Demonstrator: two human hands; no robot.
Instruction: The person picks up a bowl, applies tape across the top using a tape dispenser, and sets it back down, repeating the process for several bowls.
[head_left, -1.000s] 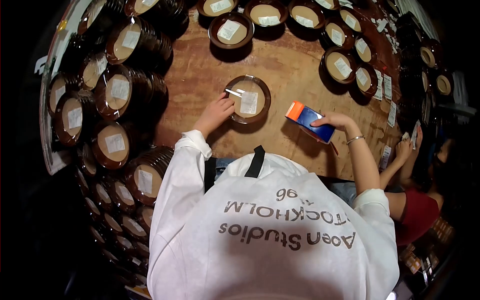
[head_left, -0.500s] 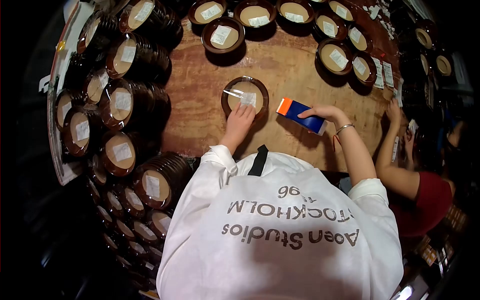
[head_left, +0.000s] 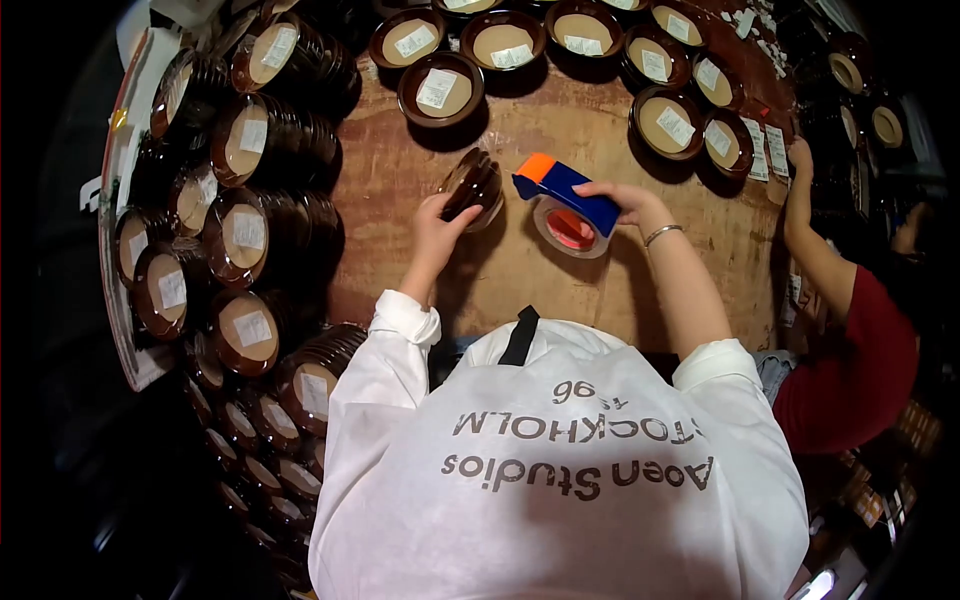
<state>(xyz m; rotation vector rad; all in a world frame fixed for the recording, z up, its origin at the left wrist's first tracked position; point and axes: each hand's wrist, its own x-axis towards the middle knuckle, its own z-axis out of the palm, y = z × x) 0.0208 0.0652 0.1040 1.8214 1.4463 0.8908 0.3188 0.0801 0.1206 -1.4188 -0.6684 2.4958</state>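
My left hand (head_left: 434, 235) grips a small stack of glossy dark brown bowls (head_left: 474, 188), tilted up on edge above the wooden table (head_left: 385, 215). Its thumb lies across the near side, while the other fingers are partly hidden behind the stack. To the right, my right hand (head_left: 632, 205) is closed around a tape dispenser (head_left: 588, 208) with a blue body, an orange front and a roll of tape in it. The dispenser's front end is close to the bowls, with a small gap between them.
Stacks of brown bowls with white labels (head_left: 245, 235) crowd the left side. More labelled bowls (head_left: 440, 90) line the far edge. Loose label strips (head_left: 765, 150) lie at the right, near the arm of another person in a red sleeve (head_left: 850, 370).
My left hand has lifted the bowls from lying flat and tipped them on edge. The dispenser has moved up and left and turned, showing its tape roll. The other person's arm has shifted.
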